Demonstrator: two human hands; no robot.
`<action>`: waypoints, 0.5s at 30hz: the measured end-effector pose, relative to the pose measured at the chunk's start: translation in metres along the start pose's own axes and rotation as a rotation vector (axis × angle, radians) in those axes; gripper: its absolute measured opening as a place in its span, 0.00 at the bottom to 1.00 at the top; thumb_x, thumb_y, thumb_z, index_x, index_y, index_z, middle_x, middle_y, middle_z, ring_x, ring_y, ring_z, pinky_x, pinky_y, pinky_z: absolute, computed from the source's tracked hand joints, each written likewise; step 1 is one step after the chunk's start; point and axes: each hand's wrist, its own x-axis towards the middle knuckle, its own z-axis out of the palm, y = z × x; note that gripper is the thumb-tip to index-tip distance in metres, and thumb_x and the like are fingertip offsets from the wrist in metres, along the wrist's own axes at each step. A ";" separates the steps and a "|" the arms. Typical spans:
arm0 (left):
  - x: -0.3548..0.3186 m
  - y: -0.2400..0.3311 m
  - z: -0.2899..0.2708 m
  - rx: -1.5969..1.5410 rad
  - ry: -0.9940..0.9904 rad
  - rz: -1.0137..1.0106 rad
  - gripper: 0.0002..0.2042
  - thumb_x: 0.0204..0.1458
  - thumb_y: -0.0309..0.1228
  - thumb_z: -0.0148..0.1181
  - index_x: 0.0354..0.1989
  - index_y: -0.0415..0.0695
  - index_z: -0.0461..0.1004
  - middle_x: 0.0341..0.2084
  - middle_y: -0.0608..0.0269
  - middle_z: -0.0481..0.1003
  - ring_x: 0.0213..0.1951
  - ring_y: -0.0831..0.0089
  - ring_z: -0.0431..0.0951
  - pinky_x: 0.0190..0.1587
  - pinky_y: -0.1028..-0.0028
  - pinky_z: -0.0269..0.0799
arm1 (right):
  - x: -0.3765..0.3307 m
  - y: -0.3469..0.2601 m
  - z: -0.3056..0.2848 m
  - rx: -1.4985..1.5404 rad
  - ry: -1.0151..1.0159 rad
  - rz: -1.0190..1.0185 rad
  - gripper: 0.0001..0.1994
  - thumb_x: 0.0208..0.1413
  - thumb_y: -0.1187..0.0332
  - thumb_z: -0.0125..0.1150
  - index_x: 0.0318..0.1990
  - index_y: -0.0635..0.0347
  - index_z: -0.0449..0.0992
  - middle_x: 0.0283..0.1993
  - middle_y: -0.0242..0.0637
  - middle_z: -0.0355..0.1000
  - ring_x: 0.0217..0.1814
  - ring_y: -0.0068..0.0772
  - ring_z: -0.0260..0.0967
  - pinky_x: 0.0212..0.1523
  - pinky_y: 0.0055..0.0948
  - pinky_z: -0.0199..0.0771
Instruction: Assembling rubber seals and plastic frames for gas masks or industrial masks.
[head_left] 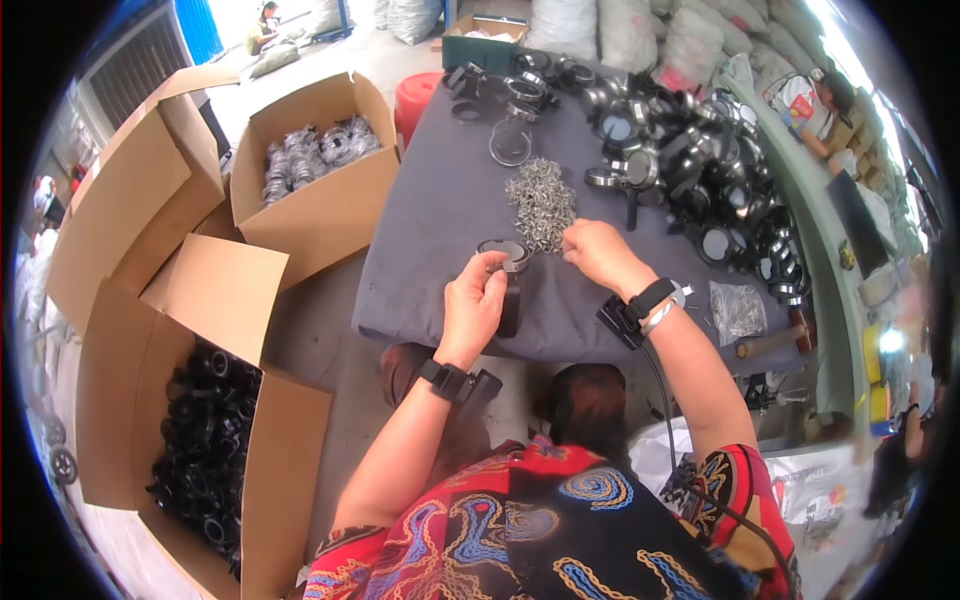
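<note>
My left hand is closed on a round metal-rimmed part with a black handle, at the near edge of the grey-covered table. The thumb and fingers press at its rim, and the handle points toward me. At the near right side of a heap of small shiny metal pieces is my right hand, its fingertips pinched together. Whatever lies between those fingertips is too small to make out.
Many similar black-handled round parts are piled along the table's right side. A clear plastic bag and a wooden-handled hammer lie near the right corner. To the left stand cardboard boxes, one with black parts, another with wrapped pieces.
</note>
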 end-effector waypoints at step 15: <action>0.000 0.008 -0.001 -0.045 -0.029 -0.075 0.09 0.60 0.26 0.49 0.46 0.42 0.72 0.18 0.76 0.66 0.15 0.89 0.63 0.16 0.82 0.61 | 0.008 -0.001 0.002 0.232 0.331 0.101 0.04 0.49 0.72 0.61 0.31 0.62 0.74 0.27 0.48 0.73 0.33 0.51 0.72 0.35 0.41 0.70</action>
